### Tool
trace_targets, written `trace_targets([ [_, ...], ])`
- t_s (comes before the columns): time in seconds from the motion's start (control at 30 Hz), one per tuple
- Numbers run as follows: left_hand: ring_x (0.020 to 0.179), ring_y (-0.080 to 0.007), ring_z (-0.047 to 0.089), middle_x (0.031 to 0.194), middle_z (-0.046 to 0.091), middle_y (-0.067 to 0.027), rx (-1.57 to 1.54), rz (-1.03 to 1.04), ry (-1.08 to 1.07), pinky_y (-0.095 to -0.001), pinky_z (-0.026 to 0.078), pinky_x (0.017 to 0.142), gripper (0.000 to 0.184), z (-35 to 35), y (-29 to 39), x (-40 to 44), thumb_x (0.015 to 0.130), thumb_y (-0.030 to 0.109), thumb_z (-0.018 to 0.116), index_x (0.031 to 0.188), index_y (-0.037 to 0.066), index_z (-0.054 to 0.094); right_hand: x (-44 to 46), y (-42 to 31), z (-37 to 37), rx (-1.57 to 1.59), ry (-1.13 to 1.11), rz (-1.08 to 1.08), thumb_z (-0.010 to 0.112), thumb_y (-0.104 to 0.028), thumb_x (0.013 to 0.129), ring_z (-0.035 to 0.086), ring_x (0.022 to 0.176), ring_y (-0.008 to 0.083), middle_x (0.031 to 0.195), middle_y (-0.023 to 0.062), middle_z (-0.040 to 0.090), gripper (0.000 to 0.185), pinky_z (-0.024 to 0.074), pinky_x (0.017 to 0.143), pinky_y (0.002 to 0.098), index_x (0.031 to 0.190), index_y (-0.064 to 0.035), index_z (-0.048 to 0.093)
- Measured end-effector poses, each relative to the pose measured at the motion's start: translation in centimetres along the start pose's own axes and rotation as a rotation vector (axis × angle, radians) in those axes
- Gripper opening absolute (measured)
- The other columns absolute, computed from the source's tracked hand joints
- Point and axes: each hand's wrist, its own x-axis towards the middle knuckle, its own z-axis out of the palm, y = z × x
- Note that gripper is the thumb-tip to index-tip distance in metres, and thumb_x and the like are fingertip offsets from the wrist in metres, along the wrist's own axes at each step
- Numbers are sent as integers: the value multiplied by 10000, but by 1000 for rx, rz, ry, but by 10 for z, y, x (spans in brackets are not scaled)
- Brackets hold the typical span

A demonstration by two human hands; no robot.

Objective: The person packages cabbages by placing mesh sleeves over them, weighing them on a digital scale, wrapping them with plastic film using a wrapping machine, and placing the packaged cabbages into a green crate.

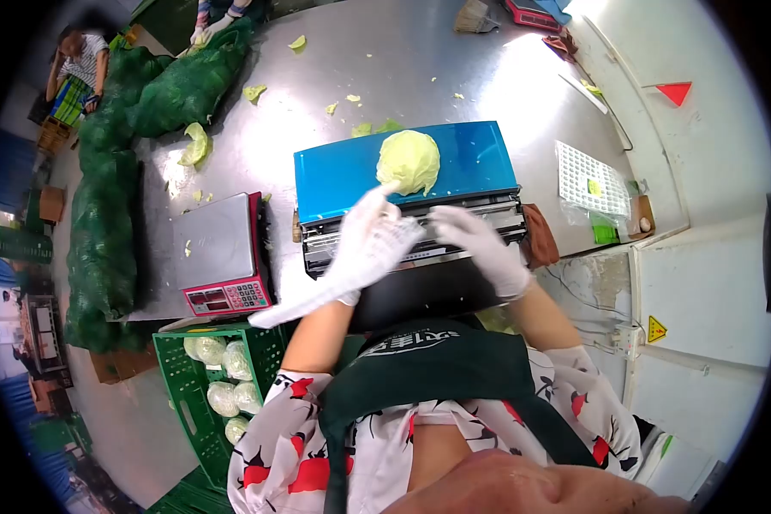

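Note:
A pale green cabbage [409, 162] sits on the blue top plate [338, 184] of a wrapping machine. My left hand [364, 236], in a white glove, is just in front of the cabbage. It is closed on a long white strip [317, 295] that looks like a label sheet and trails down toward my left forearm. One of its fingers points at the cabbage's lower edge. My right hand [480, 248], also gloved, hovers over the machine's rollers [497, 218]. Its fingers stretch left toward the strip, slightly blurred and apart, with nothing visible between them.
Left of the machine is a red-and-grey scale [218, 244]. Below it, a green crate [184, 377] holds several wrapped cabbages. Green net sacks [103, 231] line the table's left edge. A white label sheet [587, 176] lies right. Another person's gloved hands [210, 30] touch a sack.

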Motion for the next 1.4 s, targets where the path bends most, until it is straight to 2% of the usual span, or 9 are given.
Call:
trace_targets([
  [0.23,691,-51,537,823,566,6,-88,58,183,-177,460,637,348,-11,-4,-38,1033,150,528,1352,12,548,7,23,45,110,-8,-140,592,-160,998,595,922,77,1030,30,656,205,482,838,256,1112,8,617],
  [0.33,647,-29,506,800,549,26,-70,42,229,-171,434,586,350,-24,2,-47,1022,145,547,1344,9,556,18,39,30,1246,-614,-28,473,-200,1054,636,978,161,1111,92,662,304,506,892,312,1226,37,554],
  [0.47,625,-37,493,800,553,20,-156,111,110,-183,421,555,356,-33,11,-42,1016,133,550,1343,-8,543,3,42,42,1030,-642,547,474,-186,1040,628,1102,187,1263,138,632,365,473,1013,326,1318,42,538],
  [0.57,645,-41,509,820,572,8,-138,74,45,-177,429,574,375,-26,17,-43,1010,147,561,1346,-15,530,-3,15,32,365,-758,52,564,-190,981,631,932,136,1022,93,673,220,489,862,257,1045,0,655],
  [0.87,826,-55,587,961,697,-11,472,-108,-180,-215,479,764,305,-35,-4,-38,1022,204,526,1157,-13,692,-5,49,-27,340,-161,-223,473,-284,1017,581,1177,262,1293,144,588,423,469,1028,433,1320,10,509],
  [0.93,856,-123,644,985,711,-59,238,-2,-173,-245,499,821,436,-54,-7,-21,1076,308,420,1171,-26,684,-15,11,-9,1023,-40,185,657,-59,890,634,1049,163,1146,128,659,353,506,910,294,1230,7,588],
  [1.1,1173,-184,607,1315,617,-133,117,-38,-245,-346,458,1042,459,-37,4,-10,991,221,601,1350,-57,531,22,3,-36,-277,86,-263,724,-105,867,589,686,45,759,-17,652,112,467,611,201,859,-33,639],
  [1.27,929,-143,684,1096,727,-136,866,390,312,-276,527,831,340,-60,-8,64,936,152,631,1235,-8,666,114,5,-47,-250,551,-446,753,-183,892,525,697,13,774,-18,644,186,460,651,208,925,-21,668],
  [1.4,1014,-297,675,1099,692,-257,836,129,511,-353,502,872,495,-104,-32,141,989,367,530,1193,-69,644,188,27,-45,-601,543,-321,524,-428,1004,681,804,313,866,236,697,487,513,766,373,1024,33,680],
])
